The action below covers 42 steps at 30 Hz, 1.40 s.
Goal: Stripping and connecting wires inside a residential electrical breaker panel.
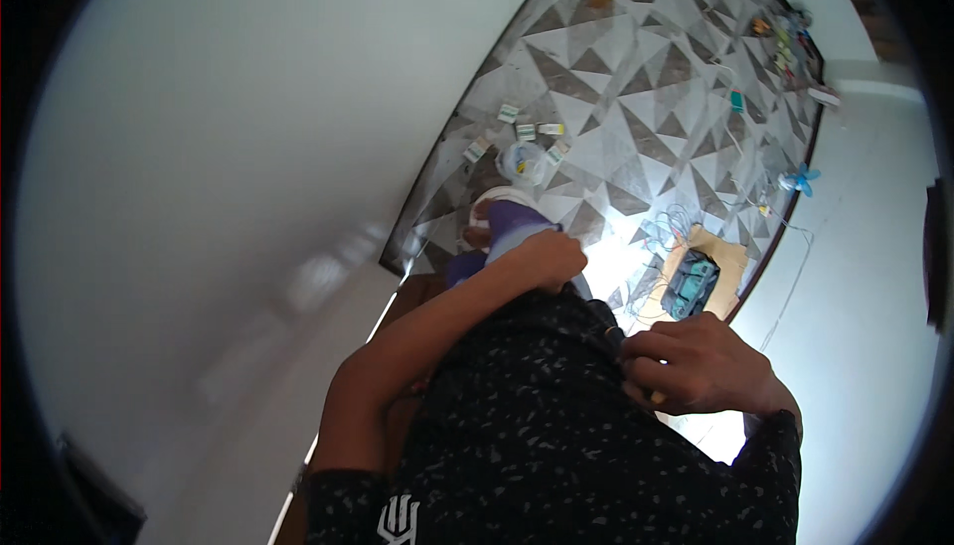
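My left hand point(552, 259) is at my waist, fingers curled down against the dark clothing over my blue-purple trousers point(512, 227); whatever it holds is hidden. My right hand point(696, 366) is closed at the right side of my black speckled shirt point(527, 406), round a small tool point(613, 333) with a dark part and a bit of yellow showing below the fingers. A foot in a white sandal point(477, 227) shows beyond my left hand, over a brown surface point(422, 292).
Small boxes point(526, 133) and a clear plastic tub point(522, 163) lie on the patterned floor. At the right are a dark teal bag point(691, 282) on cardboard point(725, 257), cables, a blue fan point(801, 179) and clutter. White walls point(199, 128) flank both sides.
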Available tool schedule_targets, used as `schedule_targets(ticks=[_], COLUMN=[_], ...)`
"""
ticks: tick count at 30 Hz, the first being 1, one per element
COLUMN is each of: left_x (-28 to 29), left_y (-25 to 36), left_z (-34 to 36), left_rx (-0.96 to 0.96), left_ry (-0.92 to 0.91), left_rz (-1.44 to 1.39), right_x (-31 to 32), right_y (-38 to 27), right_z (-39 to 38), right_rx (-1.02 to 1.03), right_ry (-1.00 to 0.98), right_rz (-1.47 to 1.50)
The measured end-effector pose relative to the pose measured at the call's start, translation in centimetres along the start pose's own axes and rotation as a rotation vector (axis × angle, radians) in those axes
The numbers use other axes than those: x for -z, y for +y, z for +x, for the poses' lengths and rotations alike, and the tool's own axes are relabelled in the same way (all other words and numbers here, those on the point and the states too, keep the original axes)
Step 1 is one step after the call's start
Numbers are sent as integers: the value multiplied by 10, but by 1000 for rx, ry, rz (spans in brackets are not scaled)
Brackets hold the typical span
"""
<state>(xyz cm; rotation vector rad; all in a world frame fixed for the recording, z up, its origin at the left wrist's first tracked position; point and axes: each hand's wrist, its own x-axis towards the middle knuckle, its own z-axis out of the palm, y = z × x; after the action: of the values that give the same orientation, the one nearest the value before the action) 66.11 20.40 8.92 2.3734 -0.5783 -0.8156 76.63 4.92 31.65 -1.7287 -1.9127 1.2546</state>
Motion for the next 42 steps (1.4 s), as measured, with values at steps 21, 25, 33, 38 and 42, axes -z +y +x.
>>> schedule_targets(ticks=[21, 25, 33, 38, 42], left_x=[4, 1, -6, 2, 7], left_y=[-13, -13, -14, -12, -10], left_z=[5, 10, 5, 6, 1], left_rx=[-53, -101, -71, -45, -31], left_ry=[155, 248, 274, 269, 234], left_rz=[-6, 17, 10, 40, -10], right_x=[-31, -29, -28, -29, -22], right_y=[6, 4, 11, 15, 9], right_z=[21, 20, 20, 25, 22], right_rx=[37, 41, 131, 50, 60], right_ry=[159, 119, 87, 97, 4], right_rz=[-100, -11, -29, -54, -89])
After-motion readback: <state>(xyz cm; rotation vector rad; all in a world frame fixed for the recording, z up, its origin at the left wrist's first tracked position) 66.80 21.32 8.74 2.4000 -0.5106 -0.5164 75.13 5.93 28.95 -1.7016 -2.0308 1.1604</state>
